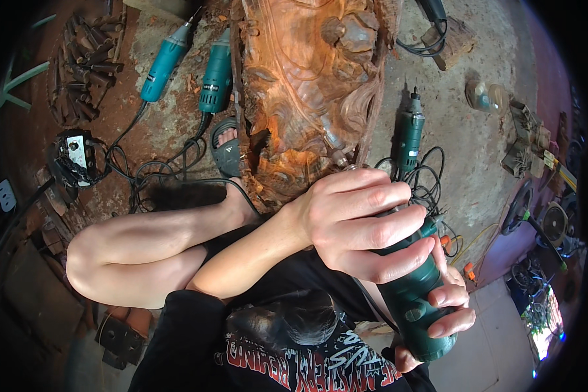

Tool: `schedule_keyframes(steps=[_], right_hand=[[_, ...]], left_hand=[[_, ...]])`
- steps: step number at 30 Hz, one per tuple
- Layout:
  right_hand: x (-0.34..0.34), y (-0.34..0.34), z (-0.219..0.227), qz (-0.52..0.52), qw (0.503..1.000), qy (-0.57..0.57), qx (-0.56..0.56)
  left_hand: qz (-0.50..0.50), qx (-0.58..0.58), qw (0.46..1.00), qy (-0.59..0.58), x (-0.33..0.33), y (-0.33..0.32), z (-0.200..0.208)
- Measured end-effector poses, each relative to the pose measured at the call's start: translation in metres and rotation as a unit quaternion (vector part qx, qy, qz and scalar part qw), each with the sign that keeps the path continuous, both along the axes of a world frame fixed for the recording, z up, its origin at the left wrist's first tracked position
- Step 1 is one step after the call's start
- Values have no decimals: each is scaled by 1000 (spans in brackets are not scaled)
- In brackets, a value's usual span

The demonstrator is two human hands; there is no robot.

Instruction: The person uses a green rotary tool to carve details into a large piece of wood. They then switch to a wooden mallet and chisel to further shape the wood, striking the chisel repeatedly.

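A dark green die grinder (pixel 415 307) lies slantwise in both my hands, its nose toward the carving. My left hand (pixel 366 222) wraps over the front of the body, fingers curled round it. Lower down, my right hand (pixel 452 304) grips the rear part from the right side, partly hidden behind the tool. Past my left knuckles the metal tip (pixel 338 157) reaches the near end of an orange-brown carved wood piece (pixel 307 72). Whether the tip touches the wood I cannot tell. The carving has deep swirls, rounded knobs and a rough near edge.
A teal grinder (pixel 163 68) and a green grinder (pixel 215 78) lie left of the carving; another green grinder (pixel 409 137) lies right. Black cords (pixel 170 171) loop by my sandalled foot (pixel 226 147). Brown rod-like pieces (pixel 88 62) are heaped far left. A glass jar (pixel 487 97) stands right.
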State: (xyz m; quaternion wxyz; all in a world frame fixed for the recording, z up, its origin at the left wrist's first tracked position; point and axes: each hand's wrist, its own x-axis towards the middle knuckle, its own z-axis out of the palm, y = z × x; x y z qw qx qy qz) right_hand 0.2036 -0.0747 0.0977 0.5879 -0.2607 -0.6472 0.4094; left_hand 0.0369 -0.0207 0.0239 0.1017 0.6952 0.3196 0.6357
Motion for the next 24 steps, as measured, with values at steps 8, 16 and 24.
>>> schedule_keyframes(steps=[8,16,24], right_hand=[[18,8,14,44,997,-11,-68],[23,-4,32,0,980,-11,-196],[15,1,32,5,973,32,-227]], left_hand=[[11,-22,1000,1,1,2,14],[19,-4,1000,-14,14,8,5],[31,-14,999,-5,10,7,2]])
